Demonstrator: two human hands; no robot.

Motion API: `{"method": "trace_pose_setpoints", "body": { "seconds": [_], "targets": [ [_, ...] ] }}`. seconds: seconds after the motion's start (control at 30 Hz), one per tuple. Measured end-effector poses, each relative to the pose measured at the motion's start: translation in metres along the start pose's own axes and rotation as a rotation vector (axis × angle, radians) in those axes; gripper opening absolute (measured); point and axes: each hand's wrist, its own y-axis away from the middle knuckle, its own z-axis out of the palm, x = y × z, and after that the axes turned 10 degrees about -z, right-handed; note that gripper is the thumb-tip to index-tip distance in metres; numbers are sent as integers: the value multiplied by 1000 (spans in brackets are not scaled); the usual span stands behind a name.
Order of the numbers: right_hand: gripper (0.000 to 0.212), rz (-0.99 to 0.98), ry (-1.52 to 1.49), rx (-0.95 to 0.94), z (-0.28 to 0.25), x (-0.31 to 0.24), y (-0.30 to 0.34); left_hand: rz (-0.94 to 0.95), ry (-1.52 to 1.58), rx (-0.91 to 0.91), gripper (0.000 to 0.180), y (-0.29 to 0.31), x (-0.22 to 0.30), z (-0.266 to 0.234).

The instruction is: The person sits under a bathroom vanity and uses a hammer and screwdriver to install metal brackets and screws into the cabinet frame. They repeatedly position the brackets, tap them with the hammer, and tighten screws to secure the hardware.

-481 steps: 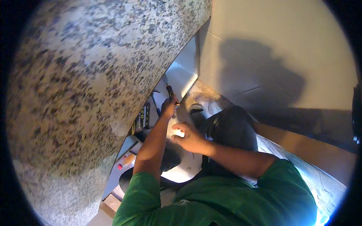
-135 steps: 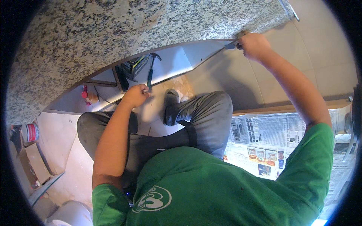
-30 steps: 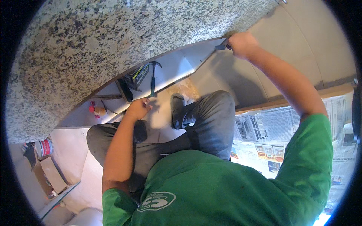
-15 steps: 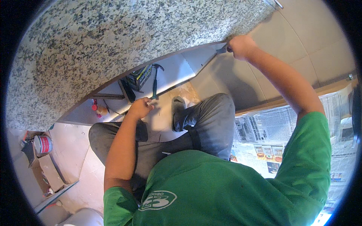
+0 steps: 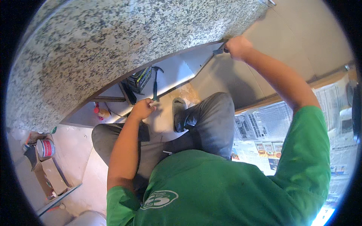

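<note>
My right hand (image 5: 238, 47) is closed around the handle of a putty knife (image 5: 218, 51). Its flat grey blade points left, at the corner where the cabinet's front edge meets the tiled wall, just under the granite countertop (image 5: 124, 41). The hand covers most of the handle. Over my left thigh, my left hand (image 5: 142, 109) hangs with loosely bent fingers and the thumb apart, and nothing shows in it. Just beyond those fingers lies a claw hammer (image 5: 155, 84), its handle end toward me and its head inside the white cabinet (image 5: 175, 69).
A dark box (image 5: 139, 79) and a red-capped bottle (image 5: 101, 112) stand in the cabinet. On the floor at left are a white-and-red can (image 5: 45, 147) and an open cardboard box (image 5: 54, 175). Newspaper (image 5: 260, 132) covers a wood-edged surface at right. My sandalled foot (image 5: 178, 113) is below the cabinet.
The view has shifted slightly. My right hand and the putty knife have moved a little left along the edge. My left hand stays near the hammer's handle end.
</note>
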Motion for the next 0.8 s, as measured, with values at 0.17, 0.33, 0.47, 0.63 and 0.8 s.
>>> {"method": "trace_pose_setpoints", "body": {
  "seconds": [0.17, 0.33, 0.47, 0.63, 0.8],
  "targets": [
    [17, 38, -51, 29, 4, 6, 8, -1, -38, 49, 49, 11, 8, -6],
    [16, -15, 51, 92, -30, 2, 12, -25, -42, 33, 50, 12, 4, -12],
    [14, -10, 54, -11, -30, -1, 4, 8, -22, 44, 49, 12, 10, -9],
    [14, 14, 38, -3, -17, -11, -3, 29, -21, 58, 47, 5, 8, -5],
    [15, -26, 39, 2, -40, -1, 0, -18, -27, -4, 52, 8, 4, -7]
  ]
}}
